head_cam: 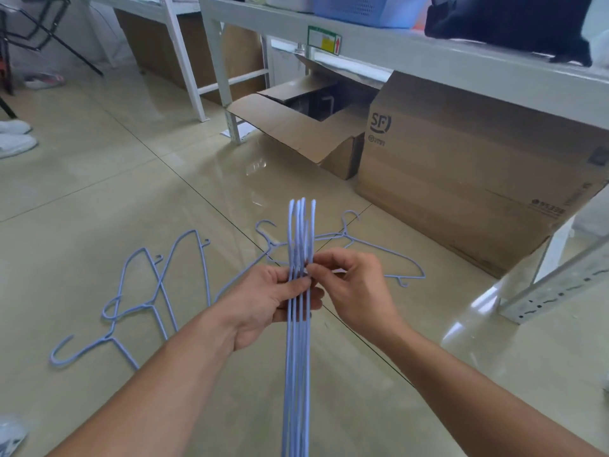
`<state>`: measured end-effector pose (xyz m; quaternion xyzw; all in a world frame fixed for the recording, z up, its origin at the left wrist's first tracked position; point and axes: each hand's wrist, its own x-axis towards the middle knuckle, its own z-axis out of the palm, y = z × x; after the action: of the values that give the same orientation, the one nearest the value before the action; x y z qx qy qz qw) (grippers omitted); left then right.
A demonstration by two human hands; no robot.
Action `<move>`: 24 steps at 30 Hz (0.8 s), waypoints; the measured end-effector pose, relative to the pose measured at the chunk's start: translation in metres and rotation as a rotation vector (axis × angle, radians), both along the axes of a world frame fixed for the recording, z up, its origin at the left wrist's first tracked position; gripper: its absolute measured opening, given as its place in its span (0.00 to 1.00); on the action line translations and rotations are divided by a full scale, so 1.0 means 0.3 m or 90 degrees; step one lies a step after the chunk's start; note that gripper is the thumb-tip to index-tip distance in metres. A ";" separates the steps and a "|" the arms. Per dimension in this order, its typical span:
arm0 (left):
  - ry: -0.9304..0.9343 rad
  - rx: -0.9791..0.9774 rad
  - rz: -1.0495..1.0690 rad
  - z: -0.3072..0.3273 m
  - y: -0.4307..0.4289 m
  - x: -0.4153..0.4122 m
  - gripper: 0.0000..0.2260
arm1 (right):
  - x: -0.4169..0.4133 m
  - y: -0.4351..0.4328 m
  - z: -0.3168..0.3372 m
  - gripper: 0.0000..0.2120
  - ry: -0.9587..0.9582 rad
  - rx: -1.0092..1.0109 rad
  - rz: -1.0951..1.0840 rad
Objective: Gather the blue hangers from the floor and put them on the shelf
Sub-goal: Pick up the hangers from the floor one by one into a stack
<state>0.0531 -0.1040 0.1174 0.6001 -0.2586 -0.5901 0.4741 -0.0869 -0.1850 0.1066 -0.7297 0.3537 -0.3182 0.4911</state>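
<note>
Centre of the frame: a bundle of thin blue wire hangers [298, 291] is held edge-on and roughly upright, hook ends at the top, lower ends running off the bottom edge. The left hand [263, 305] is clamped around the bundle at mid-height, fingers wrapped behind and thumb across the front. The right hand [352, 285] pinches the same bundle from the right side, thumb and forefinger closed on the outermost wires — judged to be squaring them into line.

Not yet collected: a tangle of loose blue hangers [145, 301] on the glossy beige tiled floor [99, 192] at lower left, and further loose hangers [372, 255] lying just behind the hands, centre right. The grey metal shelf [412, 51] crosses the upper right of the frame, with an open brown cardboard box [296, 127] and a closed printed carton [461, 179] beneath it.

Risks noted:
- The bundle is splayed at the hook end; if either grip loosens, single wires could slide out and drop.
- The lower-left hangers appear interlocked — lifting one may drag the others.
- The held hooks could snag floor hangers when the person reaches down.
- The task is judged partly complete; nothing blue and wiry is visible on the shelf.
</note>
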 end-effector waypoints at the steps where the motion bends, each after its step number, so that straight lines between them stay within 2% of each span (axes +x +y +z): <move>1: 0.003 -0.007 -0.008 0.013 -0.007 0.016 0.09 | 0.011 -0.003 0.007 0.05 -0.021 0.012 -0.001; 6: -0.029 -0.022 -0.042 0.103 -0.053 0.111 0.06 | 0.092 -0.037 0.116 0.08 -0.070 0.038 0.052; 11: -0.013 -0.021 -0.051 0.192 -0.058 0.220 0.06 | 0.203 -0.056 0.240 0.08 -0.029 0.017 0.064; 15: -0.017 0.006 -0.066 0.190 -0.078 0.273 0.08 | 0.218 -0.113 0.232 0.08 -0.018 0.088 0.122; 17: -0.030 0.028 -0.059 0.151 -0.094 0.302 0.07 | 0.205 -0.220 0.124 0.07 0.017 0.134 0.063; 19: -0.048 0.039 -0.045 0.099 -0.114 0.337 0.07 | 0.184 -0.382 -0.061 0.05 0.072 0.150 -0.078; 21: -0.059 0.053 -0.025 0.052 -0.123 0.359 0.07 | 0.168 -0.537 -0.265 0.05 0.201 0.118 -0.205; 24: -0.061 0.067 0.014 0.011 -0.129 0.370 0.07 | 0.182 -0.722 -0.477 0.06 0.347 0.072 -0.279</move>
<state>0.1639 -0.1428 0.1206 0.6548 -0.2432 -0.5682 0.4351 -0.0323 -0.4016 -0.0364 -0.6659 0.6372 -0.1895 0.3386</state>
